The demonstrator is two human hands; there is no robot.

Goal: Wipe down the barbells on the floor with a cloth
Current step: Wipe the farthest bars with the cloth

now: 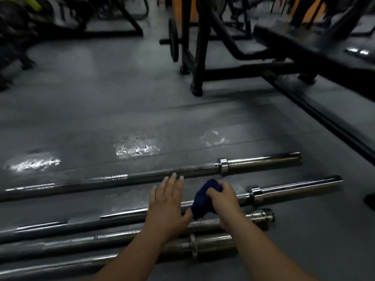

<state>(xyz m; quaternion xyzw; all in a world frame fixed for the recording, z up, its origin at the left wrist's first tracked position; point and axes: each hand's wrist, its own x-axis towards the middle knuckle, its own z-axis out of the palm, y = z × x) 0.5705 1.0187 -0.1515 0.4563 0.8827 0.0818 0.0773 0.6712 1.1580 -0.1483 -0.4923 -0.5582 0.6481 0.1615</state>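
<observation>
here, in the head view, four long chrome steel barbells lie side by side on the grey rubber floor (101,110): farthest barbell (142,176), second barbell (294,189), third barbell (91,240), nearest barbell (211,243). the right hand (224,201) has its grip clenched around a bunched dark blue cloth (205,199), held at the second barbell. the left hand (166,205) is released, fingers straight, palm down over the second barbell. a black steel rack frame (199,47) stands beyond.

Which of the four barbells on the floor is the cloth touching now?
The second barbell from the far side. The right hand holds the dark blue cloth on its shaft, beside the collar; the other three bars are not touched by it.
</observation>
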